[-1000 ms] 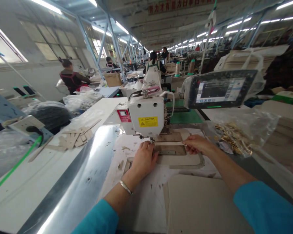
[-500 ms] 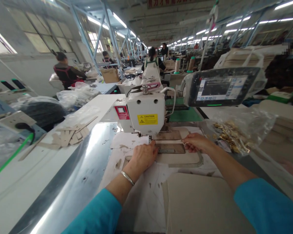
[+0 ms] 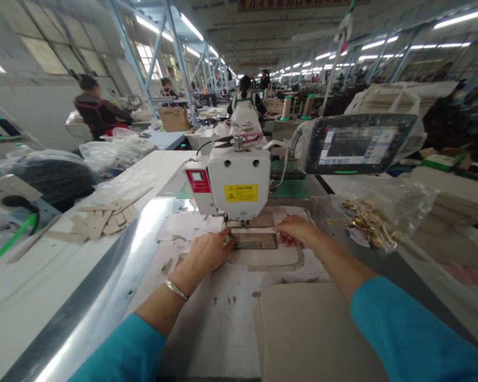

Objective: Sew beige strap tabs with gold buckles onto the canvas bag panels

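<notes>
My left hand (image 3: 207, 251), with a bracelet at the wrist, rests on the left end of a beige panel (image 3: 266, 257) under the white sewing machine head (image 3: 241, 175). Its thumb and forefinger point to the panel's brown rectangular recess (image 3: 266, 241); whether they grip anything is unclear. At the recess's right end, my right hand (image 3: 297, 231) pinches a small, thin metallic thing. The machine's needle area (image 3: 244, 223) is just above and between the hands. Nearer to me lies a stack of beige sheets (image 3: 314, 329).
A touch screen (image 3: 354, 143) stands at the right, with a plastic bag of gold-coloured metal pieces (image 3: 370, 220) below it. Beige strips (image 3: 103, 217) are piled on the left tabletop. Thread cones (image 3: 286, 108) stand behind the machine. Other people sit farther back.
The view has shifted, and both hands with the panel appear farther left. The panel and my hands have moved left relative to the machine head. My right hand keeps its pinch.
</notes>
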`<state>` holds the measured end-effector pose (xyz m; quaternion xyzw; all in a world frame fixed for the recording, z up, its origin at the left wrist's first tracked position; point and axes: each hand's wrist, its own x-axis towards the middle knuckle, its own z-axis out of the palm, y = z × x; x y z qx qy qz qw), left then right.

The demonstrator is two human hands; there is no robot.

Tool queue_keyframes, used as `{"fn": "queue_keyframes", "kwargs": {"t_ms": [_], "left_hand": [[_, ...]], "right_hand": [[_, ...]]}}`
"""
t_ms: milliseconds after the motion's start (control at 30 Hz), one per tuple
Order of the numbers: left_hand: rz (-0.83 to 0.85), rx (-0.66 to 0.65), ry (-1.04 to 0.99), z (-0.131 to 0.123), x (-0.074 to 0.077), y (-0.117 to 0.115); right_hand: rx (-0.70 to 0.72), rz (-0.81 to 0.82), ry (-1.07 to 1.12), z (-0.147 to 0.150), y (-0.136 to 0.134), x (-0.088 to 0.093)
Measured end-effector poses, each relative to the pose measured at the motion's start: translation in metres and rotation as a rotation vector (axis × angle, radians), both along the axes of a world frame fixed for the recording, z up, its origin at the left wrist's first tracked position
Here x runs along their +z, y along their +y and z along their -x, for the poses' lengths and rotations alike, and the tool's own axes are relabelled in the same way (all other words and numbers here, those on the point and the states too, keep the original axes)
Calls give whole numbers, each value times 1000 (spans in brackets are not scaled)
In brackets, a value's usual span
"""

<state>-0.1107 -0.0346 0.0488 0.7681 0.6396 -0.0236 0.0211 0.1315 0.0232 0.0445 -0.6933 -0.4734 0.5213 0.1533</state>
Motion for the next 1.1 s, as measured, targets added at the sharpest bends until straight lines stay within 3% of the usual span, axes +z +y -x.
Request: {"fn": "queue_keyframes", "kwargs": {"t_ms": [433,567,833,1100], "left_hand": [[54,73,-20,54,4,4],[63,97,-14,61,6,9],[38,19,-44,38,5,16],[-1,-73,-55,15,2,-8]], "right_hand": [[28,49,35,60,5,5],[43,45,55,67,11,5],[25,41,22,40,20,2],[-9,36,22,2,18,-2]]}}
